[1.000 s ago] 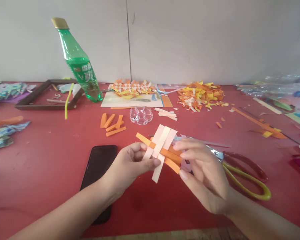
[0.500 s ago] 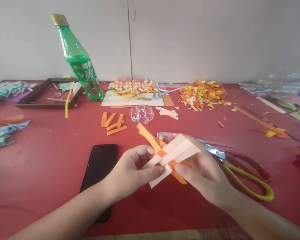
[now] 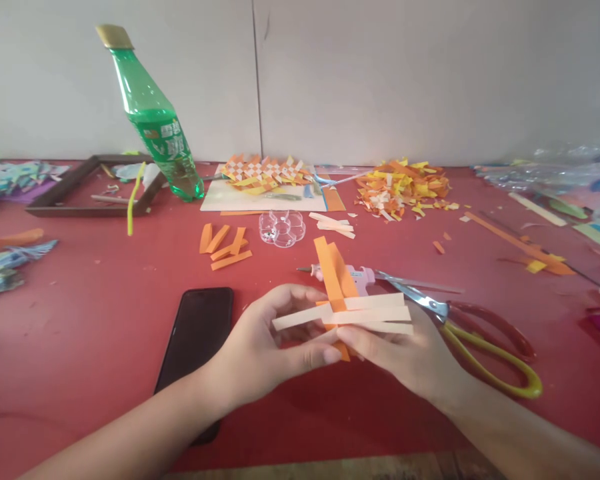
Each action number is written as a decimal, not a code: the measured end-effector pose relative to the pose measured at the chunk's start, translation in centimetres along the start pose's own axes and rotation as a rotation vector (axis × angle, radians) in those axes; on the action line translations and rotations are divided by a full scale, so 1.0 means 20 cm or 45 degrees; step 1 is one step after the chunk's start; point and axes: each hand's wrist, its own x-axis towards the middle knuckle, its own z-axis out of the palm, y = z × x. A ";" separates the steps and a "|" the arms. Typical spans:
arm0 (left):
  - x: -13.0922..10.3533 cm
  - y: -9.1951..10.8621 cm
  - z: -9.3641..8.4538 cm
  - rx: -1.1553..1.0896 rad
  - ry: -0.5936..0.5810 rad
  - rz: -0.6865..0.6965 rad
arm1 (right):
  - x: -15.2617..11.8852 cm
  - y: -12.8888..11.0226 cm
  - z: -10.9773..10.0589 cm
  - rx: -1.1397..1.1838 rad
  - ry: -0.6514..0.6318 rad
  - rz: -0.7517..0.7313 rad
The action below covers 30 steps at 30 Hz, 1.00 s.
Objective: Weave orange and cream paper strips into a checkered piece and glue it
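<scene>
Between my two hands, above the table, is a small weave of orange paper strips [image 3: 330,270] and pale cream paper strips [image 3: 380,313] crossing one another. My left hand [image 3: 275,340] pinches its left lower side, with the thumb in front and the fingers curled behind. My right hand [image 3: 405,350] grips the right lower side, its thumb pressed near the crossing. Some strip ends behind the fingers are hidden. Just behind the weave lie a pink glue gun [image 3: 363,277], partly covered, and large scissors [image 3: 430,305] with red and yellow handles.
A black phone [image 3: 197,340] lies left of my hands. Farther back are loose orange strips [image 3: 225,247], cream strips [image 3: 333,225], a clear flower-shaped dish [image 3: 282,229], a scrap pile [image 3: 405,190], a woven piece [image 3: 265,173], a green bottle [image 3: 155,127] and a brown frame [image 3: 87,212].
The weave has turned in my hands: the orange strips now point nearly upright and the cream ones lie almost level. More of the glue gun shows behind it.
</scene>
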 end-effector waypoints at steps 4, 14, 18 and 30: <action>0.00 0.00 0.00 0.161 0.099 -0.002 | -0.01 0.00 0.01 -0.005 -0.027 0.011; 0.00 0.02 0.00 0.138 0.201 0.036 | -0.02 0.05 0.02 0.341 -0.089 0.100; 0.00 0.02 0.00 0.218 0.190 0.089 | -0.01 0.06 0.04 0.482 -0.060 0.085; -0.01 -0.01 0.01 0.182 0.106 0.123 | -0.03 0.01 0.04 0.248 0.000 0.261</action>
